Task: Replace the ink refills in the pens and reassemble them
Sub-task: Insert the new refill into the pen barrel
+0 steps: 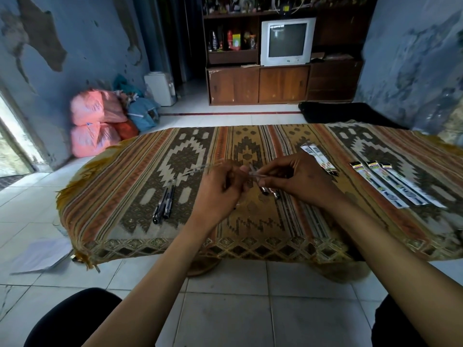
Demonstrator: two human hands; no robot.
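Seen from above, over a low tabletop (pixel 140 176) covered in a patterned woven cloth. Left hand (pixel 220 189) raised above the cloth's middle, fingers curled round a thin clear refill (pixel 200 169) that slants up and away to the left. Right hand (pixel 298 179) just beside it, fingers pinching a clear pen barrel (pixel 253 174) whose end meets the left hand. Whether the refill sits inside the barrel cannot be told. Left of the hands, three black pens (pixel 164 202) lying together on the cloth. Below the right hand, small metal pen tips (pixel 269 192) on the cloth. Right of the hands, two white refill packets (pixel 318 157), then three longer packets (pixel 393 185) side by side.
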